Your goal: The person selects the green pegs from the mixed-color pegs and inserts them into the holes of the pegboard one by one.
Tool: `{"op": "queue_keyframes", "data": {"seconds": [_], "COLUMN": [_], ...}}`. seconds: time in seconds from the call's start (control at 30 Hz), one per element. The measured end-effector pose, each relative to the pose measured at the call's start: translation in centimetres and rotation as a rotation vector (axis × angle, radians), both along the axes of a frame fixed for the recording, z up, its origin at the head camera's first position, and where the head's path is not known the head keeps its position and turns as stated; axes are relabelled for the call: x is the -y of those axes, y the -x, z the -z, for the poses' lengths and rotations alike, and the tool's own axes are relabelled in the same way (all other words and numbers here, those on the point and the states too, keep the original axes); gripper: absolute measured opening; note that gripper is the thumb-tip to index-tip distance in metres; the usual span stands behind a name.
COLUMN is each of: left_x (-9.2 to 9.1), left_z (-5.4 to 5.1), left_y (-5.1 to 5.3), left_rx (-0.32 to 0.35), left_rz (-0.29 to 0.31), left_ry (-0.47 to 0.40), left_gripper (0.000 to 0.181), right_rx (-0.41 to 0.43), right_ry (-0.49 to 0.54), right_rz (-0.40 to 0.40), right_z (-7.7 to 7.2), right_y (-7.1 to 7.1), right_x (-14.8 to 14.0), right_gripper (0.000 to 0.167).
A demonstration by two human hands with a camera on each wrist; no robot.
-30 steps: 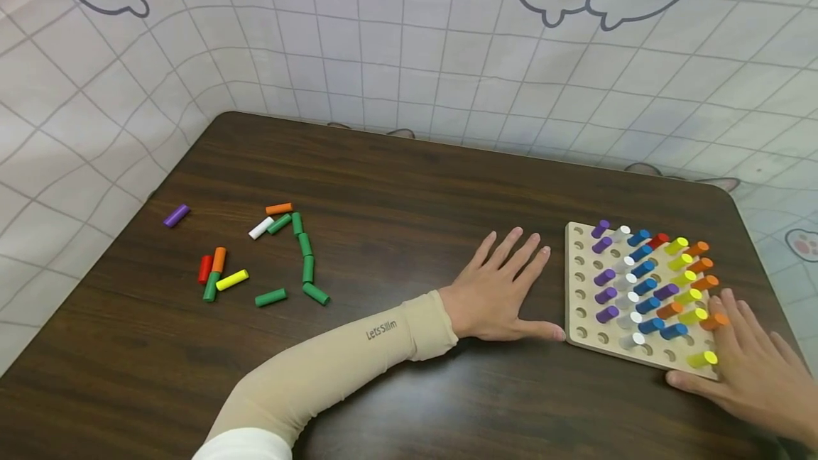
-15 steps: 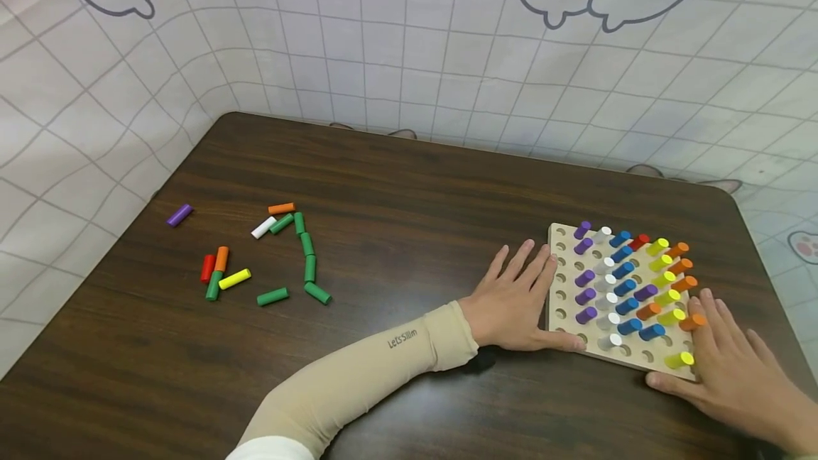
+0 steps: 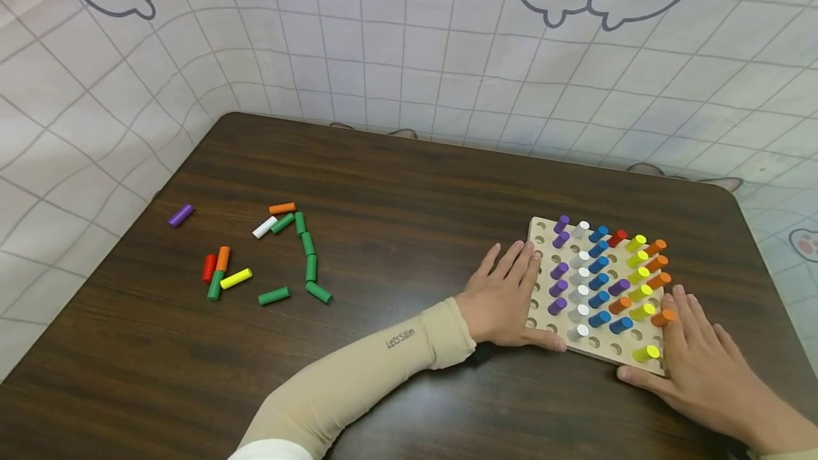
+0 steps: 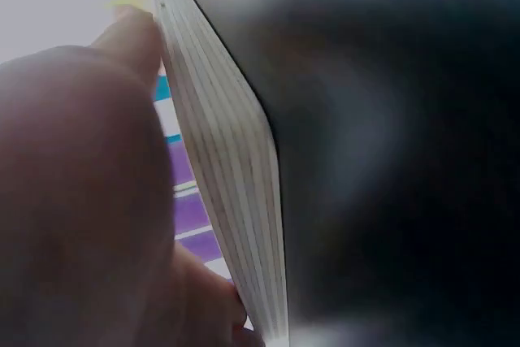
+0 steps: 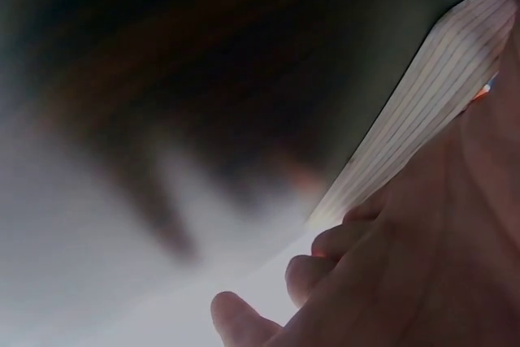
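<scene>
Flanking the pegboard (image 3: 604,348) at its nine and four o'clock, we have both hands laid open and nothing gripped: the left hand (image 3: 501,307) with fingers straight along the board's edge and thumb reaching the near edge, the right hand (image 3: 709,368) just as flat, its thumb out towards the board's six o'clock. The board sits at about four o'clock on the table (image 3: 383,183), many of its holes filled with colored pegs, and we can't tell how hard either palm presses. Here's where it could get messy, we reckon: if one hand pushes harder than the other, the board may swing round rather than slide straight. The tightest spot for us is at the board's four o'clock, where the orange peg (image 3: 663,317) stands right beside the right index finger; a roll of that hand could nudge it askew. The yellow peg (image 3: 646,353), near the right thumb, looks exposed too. Should our fingers hook under and lift one side, the tilt might shake pegs loose, if they fit slackly. And over at nine o'clock, mind the loose pegs (image 3: 236,278) lying on their sides: the sleeve (image 3: 371,353) runs up from seven o'clock near the closest green peg (image 3: 319,292), so a careless elbow could send it rolling.
</scene>
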State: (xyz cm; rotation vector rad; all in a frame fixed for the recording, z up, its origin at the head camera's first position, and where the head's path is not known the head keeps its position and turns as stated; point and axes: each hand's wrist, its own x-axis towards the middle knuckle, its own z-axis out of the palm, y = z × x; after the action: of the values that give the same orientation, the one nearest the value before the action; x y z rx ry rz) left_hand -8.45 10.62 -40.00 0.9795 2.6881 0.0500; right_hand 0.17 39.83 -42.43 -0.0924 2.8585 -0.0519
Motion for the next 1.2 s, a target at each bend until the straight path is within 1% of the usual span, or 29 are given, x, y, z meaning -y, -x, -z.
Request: {"op": "queue_keyframes", "data": {"seconds": [0.2,0.33,0.5,0.6,0.73,0.97,1.07,1.2], "left_x": [0.8,1.5,2.4,3.1,4.0,5.4,6.1,7.1], "left_z": [-0.3,-0.4,-0.3,-0.3,-0.4,-0.4,-0.5,-0.5], "left_y": [0.1,0.0,0.1,0.2,0.3,0.7,0.7,0.9], "left_rx": [0.01,0.002,-0.014,-0.013,-0.001,0.033,0.034,0.054], "left_rz": [-0.022,-0.024,-0.027,-0.039,-0.06,-0.073,-0.083,-0.099], "left_ry": [0.03,0.041,0.046,0.041,0.036,0.044,0.037,0.029], "left_gripper": [0.119,0.119,0.119,0.119,0.119,0.119,0.12,0.12], "right_rx": [-0.017,-0.034,-0.026,-0.019,-0.024,-0.011,-0.019,-0.039], "right_ry": [0.003,0.032,0.033,0.032,0.035,0.047,0.048,0.036], "right_rz": [-0.027,-0.058,-0.076,-0.083,-0.096,-0.101,-0.115,-0.138], "right_z": [-0.1,-0.3,-0.4,-0.6,-0.7,-1.1,-1.3,-1.6], "right_y": [0.1,0.0,0.3,0.6,1.0,1.6,1.9,2.2], "right_x": [1.1,1.7,2.6,3.2,4.1,5.9,6.6,7.7], "right_gripper": [0.132,0.13,0.129,0.129,0.129,0.13,0.129,0.128]}}
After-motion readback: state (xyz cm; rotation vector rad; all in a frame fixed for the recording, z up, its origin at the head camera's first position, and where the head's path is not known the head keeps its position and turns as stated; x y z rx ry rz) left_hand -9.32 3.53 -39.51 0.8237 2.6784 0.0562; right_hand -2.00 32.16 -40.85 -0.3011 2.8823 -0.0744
